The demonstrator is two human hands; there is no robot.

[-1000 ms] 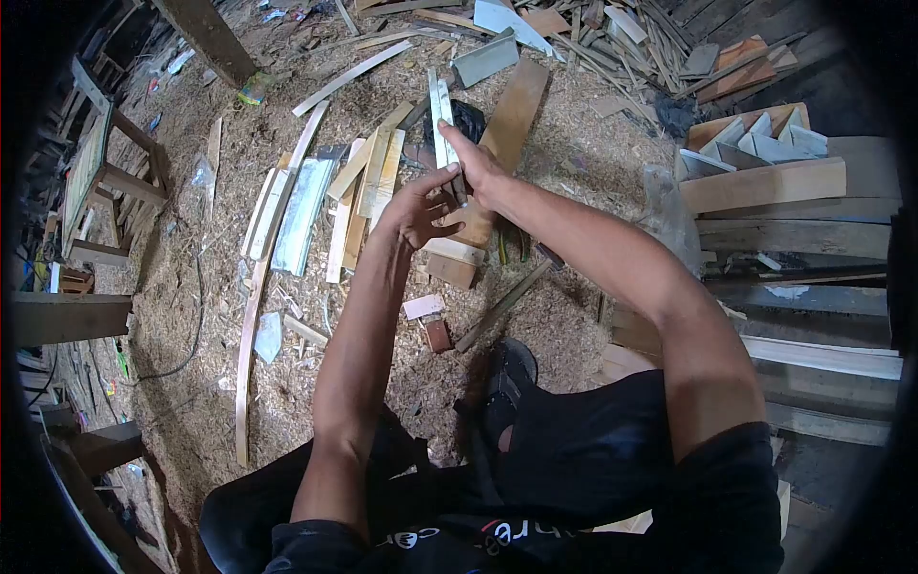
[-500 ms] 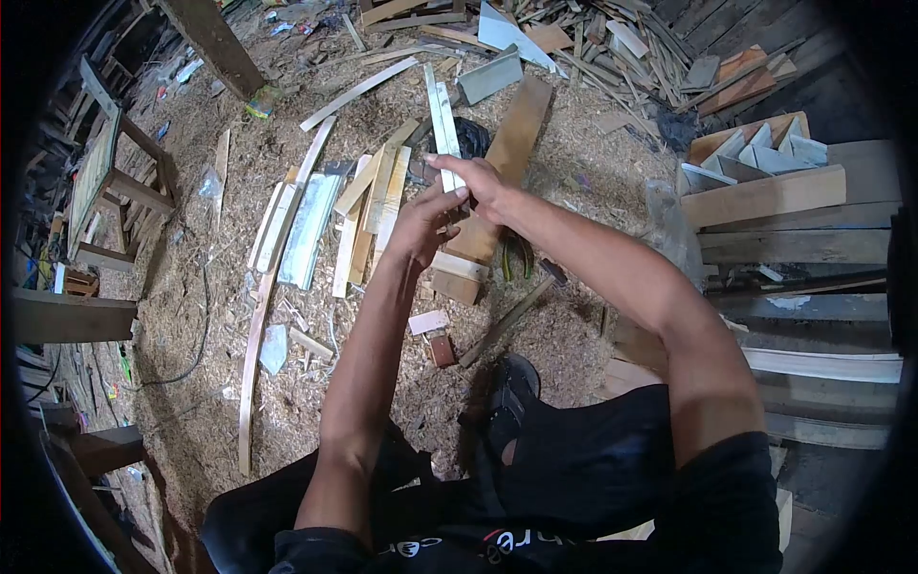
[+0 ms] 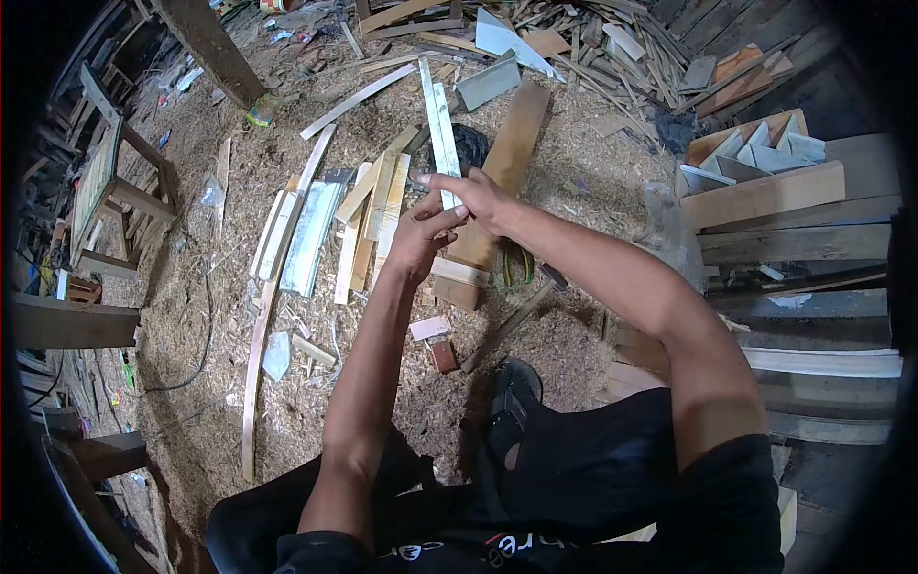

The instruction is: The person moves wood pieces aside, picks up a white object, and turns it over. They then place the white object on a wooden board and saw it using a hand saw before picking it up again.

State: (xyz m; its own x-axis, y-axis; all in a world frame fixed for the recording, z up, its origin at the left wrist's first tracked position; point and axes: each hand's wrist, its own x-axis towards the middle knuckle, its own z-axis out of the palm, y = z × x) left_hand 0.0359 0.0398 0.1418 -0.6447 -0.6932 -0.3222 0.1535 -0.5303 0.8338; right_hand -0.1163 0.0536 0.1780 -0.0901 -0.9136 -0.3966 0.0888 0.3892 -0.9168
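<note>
Two narrow pale wood strips, side by side with their far ends uneven, point away from me over the floor. At their near end my left hand is closed, with its thumb and fingers against the wood. My right hand grips the same strips from the right, fingers lying across them. The two hands are close together, and the strips' lower tips are partly hidden by them. Beneath is a broad brown plank, with a short block at its near end.
Several loose boards and a whitish grooved board lie left on shavings. A hammer and a reddish-brown block lie near my foot. To the right stands a wooden box with angled slats. A post rises at upper left.
Both hands have come slightly lower in view, toward me, with the strips still between them. The rest of the scene looks nearly the same.
</note>
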